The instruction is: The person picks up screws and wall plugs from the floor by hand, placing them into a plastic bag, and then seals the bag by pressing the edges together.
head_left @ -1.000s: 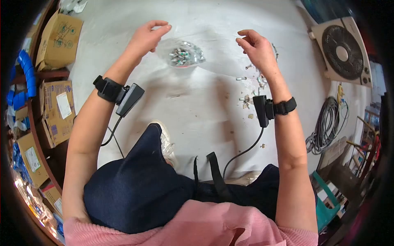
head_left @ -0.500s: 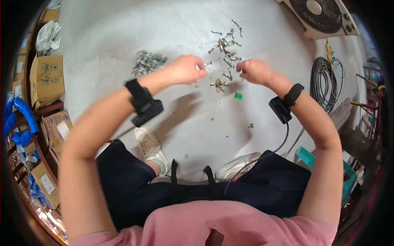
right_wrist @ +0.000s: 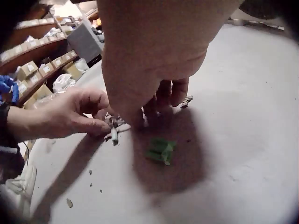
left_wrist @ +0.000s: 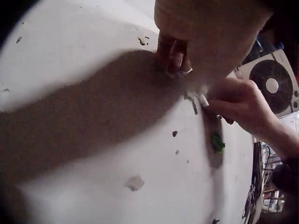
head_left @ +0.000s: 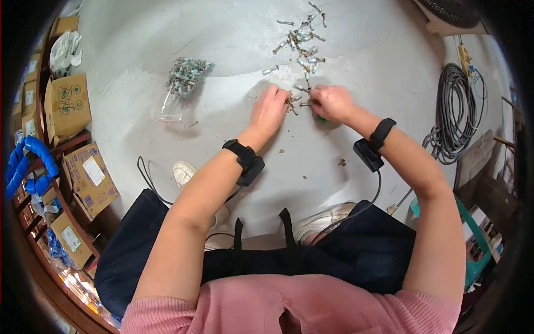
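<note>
Two hands of ours reach down to the pale floor (head_left: 245, 33); the fingers of our left hand (head_left: 270, 112) pinch at a small cluster of bolts (right_wrist: 115, 136); our right hand (head_left: 334, 103) bends its fingers just beside them, though we cannot tell whether these grip anything; a green piece (right_wrist: 161, 150) lies beneath that hand; we see loose bolts (head_left: 293, 40) scattered beyond both hands, and a clear bag (head_left: 168, 109) of bolts farther left.
</note>
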`<action>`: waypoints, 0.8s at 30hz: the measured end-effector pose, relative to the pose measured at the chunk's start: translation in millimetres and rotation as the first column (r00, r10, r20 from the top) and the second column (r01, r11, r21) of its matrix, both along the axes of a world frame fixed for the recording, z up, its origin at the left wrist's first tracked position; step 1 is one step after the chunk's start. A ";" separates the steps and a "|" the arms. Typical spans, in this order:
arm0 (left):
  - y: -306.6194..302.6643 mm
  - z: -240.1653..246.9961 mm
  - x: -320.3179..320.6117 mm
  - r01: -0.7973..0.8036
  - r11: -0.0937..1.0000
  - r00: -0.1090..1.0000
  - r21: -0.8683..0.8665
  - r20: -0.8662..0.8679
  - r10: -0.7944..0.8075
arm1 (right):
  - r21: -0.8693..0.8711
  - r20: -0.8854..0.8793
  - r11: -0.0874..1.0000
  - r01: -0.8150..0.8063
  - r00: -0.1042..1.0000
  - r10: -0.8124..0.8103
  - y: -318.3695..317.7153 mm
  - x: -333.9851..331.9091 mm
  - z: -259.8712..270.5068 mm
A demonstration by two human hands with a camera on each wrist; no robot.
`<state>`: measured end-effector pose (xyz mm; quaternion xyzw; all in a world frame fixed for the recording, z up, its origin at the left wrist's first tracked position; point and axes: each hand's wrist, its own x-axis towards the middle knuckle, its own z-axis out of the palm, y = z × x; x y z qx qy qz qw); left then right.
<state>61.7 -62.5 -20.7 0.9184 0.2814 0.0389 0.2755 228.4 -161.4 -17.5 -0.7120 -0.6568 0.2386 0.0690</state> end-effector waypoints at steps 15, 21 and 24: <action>0.8 8.4 -28.8 -0.324 -0.021 0.741 -0.946 -0.268 0.616 | -0.291 -0.456 0.892 0.346 0.769 -0.447 0.2 2.5 26.3; -30.2 4.4 -25.0 0.259 -0.658 0.583 -0.707 -0.429 0.690 | -0.157 -0.497 0.949 0.273 0.809 -0.314 6.5 -32.6 32.8; -18.2 1.2 -28.9 0.223 -0.629 0.636 -0.745 -0.378 0.673 | -0.063 -0.266 0.970 0.236 0.932 -0.244 10.5 -27.0 26.4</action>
